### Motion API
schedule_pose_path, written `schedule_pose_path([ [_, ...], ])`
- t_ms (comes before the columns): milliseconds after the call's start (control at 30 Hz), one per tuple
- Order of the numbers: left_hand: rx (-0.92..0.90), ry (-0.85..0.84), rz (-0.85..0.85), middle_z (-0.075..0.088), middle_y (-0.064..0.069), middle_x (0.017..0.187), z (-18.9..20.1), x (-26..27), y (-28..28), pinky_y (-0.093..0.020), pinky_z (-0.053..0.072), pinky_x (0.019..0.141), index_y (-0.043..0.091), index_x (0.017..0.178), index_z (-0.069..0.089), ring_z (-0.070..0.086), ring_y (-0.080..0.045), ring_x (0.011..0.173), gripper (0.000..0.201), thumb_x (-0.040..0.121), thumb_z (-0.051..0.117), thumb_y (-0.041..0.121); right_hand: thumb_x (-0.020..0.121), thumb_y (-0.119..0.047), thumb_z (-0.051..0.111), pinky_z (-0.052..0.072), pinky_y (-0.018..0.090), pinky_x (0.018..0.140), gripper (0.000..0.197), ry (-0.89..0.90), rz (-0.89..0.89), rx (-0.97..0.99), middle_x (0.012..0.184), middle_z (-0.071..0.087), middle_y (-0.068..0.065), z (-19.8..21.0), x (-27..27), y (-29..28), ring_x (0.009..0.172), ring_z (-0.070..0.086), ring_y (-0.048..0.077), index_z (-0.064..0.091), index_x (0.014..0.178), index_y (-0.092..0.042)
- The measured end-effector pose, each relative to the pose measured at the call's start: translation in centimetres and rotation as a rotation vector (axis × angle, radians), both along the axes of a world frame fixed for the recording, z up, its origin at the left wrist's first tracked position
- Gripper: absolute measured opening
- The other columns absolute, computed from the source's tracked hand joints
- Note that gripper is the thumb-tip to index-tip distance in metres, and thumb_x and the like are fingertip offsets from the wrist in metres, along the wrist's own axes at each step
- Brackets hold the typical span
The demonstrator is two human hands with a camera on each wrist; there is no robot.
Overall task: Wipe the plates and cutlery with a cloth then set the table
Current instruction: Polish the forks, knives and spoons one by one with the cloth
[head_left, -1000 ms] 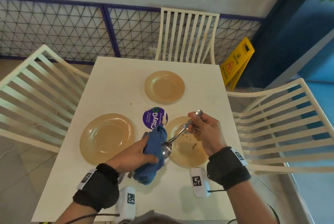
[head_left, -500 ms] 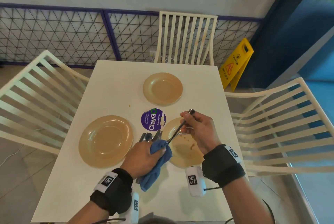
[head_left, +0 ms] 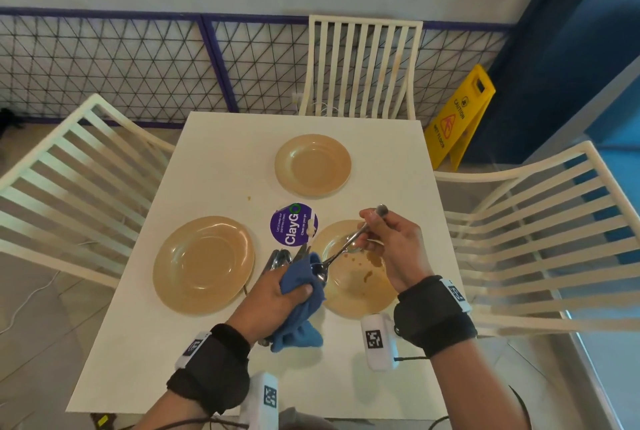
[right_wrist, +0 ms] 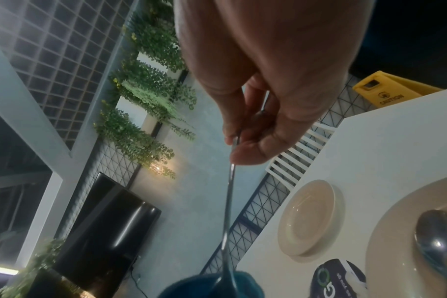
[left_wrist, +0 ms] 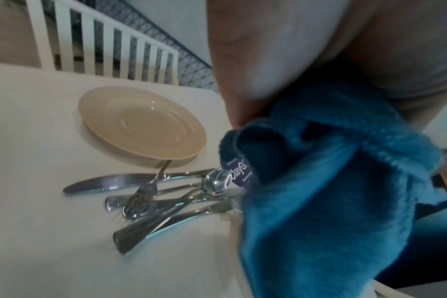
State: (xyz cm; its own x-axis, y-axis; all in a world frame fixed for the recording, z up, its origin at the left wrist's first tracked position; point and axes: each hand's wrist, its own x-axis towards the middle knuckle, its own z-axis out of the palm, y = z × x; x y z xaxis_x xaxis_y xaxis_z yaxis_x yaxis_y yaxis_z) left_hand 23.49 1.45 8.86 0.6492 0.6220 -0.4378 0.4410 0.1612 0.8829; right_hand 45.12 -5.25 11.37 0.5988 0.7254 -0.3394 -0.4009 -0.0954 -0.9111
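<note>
My left hand (head_left: 292,291) grips a bunched blue cloth (head_left: 301,305) and holds it against the bowl of a metal spoon (head_left: 341,251). My right hand (head_left: 367,225) pinches that spoon's handle, above a stained tan plate (head_left: 360,305). In the right wrist view the handle (right_wrist: 229,201) runs down from my right hand (right_wrist: 240,147) into the cloth (right_wrist: 204,286). A second spoon (right_wrist: 436,240) lies in the stained plate (right_wrist: 385,231). A big tan plate (head_left: 204,263) sits to the left, a smaller one (head_left: 313,164) farther back. Loose knives, forks and spoons (left_wrist: 153,193) lie piled under my left hand (left_wrist: 239,119).
A round purple ClayGo sticker (head_left: 293,224) is on the white table (head_left: 221,159) between the plates. White slatted chairs stand at the left (head_left: 69,169), far (head_left: 362,65) and right (head_left: 540,239) sides. A yellow caution sign (head_left: 460,117) stands on the floor at the back right.
My left hand has rubbed the cloth along the spoon's bowl and dropped lower. The bowl was covered half a second ago and shows again now. My right hand kept its hold on the handle.
</note>
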Motion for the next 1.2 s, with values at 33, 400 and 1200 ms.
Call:
schedule_pose_path([
  [33,0.007,0.024,0.017,0.079,0.003,0.097,-0.1,0.0,0.1,-0.023,0.057,0.079,0.023,0.11,0.072,0.074,-0.01,0.091,0.017,0.095,0.068,0.016,0.099,-0.014,0.06,0.057,0.023,0.061,0.02,-0.006,0.004,-0.005,0.079,0.066,0.01,-0.2,-0.1,-0.1,0.066,0.063,0.016,0.073,0.104,0.001],
  [400,0.127,0.264,-0.029,0.077,0.0,0.091,-0.9,-4.2,1.7,-0.031,0.057,0.083,0.023,0.102,0.072,0.072,-0.015,0.088,0.01,0.095,0.064,0.026,0.1,-0.014,0.059,0.06,0.03,0.07,0.02,0.06,0.02,-0.091,0.079,0.067,0.01,-3.6,-1.7,1.9,0.069,0.061,0.018,0.072,0.102,0.001],
  [1200,0.025,0.25,0.321,0.072,0.008,0.106,-3.0,-13.6,8.3,-0.025,0.049,0.083,0.035,0.118,0.062,0.067,-0.006,0.101,0.018,0.103,0.055,0.027,0.083,-0.027,0.074,0.052,0.034,0.073,0.017,-0.635,0.513,-0.726,0.087,0.065,0.003,-15.9,-12.6,12.1,0.082,0.062,0.023,0.064,0.087,-0.014],
])
